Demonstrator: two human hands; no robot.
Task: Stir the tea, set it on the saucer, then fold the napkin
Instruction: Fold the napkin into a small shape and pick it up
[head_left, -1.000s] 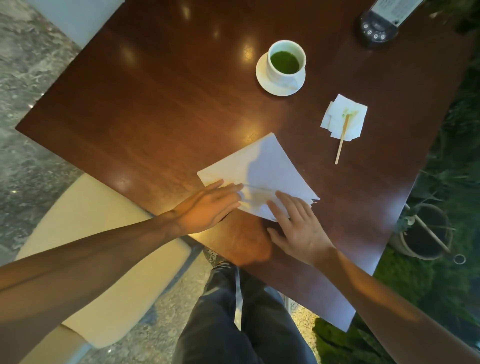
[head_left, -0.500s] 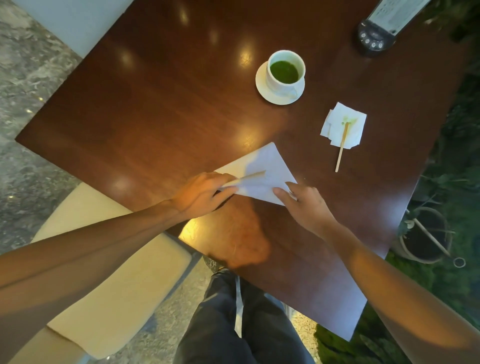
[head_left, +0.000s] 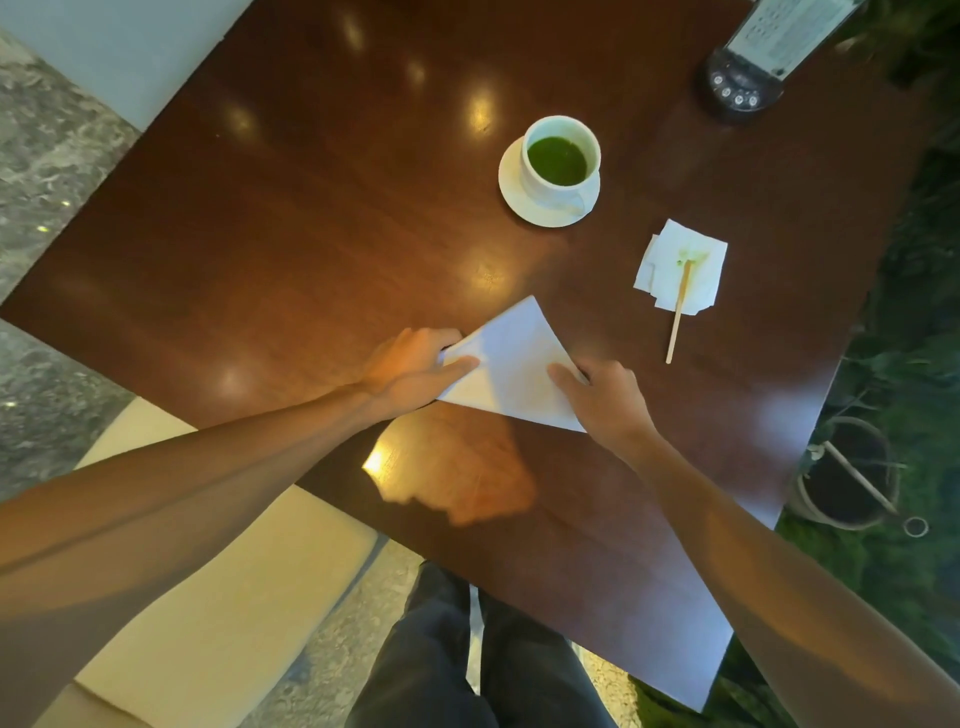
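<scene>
A white napkin lies folded into a triangle on the dark wooden table, its tip pointing away from me. My left hand pinches the napkin's left corner between thumb and fingers. My right hand rests on the napkin's right corner, fingers curled over its edge. Farther back, a white cup of green tea stands on its white saucer. A wooden stir stick lies with its green-stained end on a small crumpled napkin.
A black device with buttons and a card holder stands at the far right corner. A cream chair cushion sits at my left, and a dark plant pot stands beyond the table's right edge. My legs are under the near edge.
The flat, wide napkin has been folded over into a smaller triangle. Both hands have moved from pressing its near edge to holding its left and right corners.
</scene>
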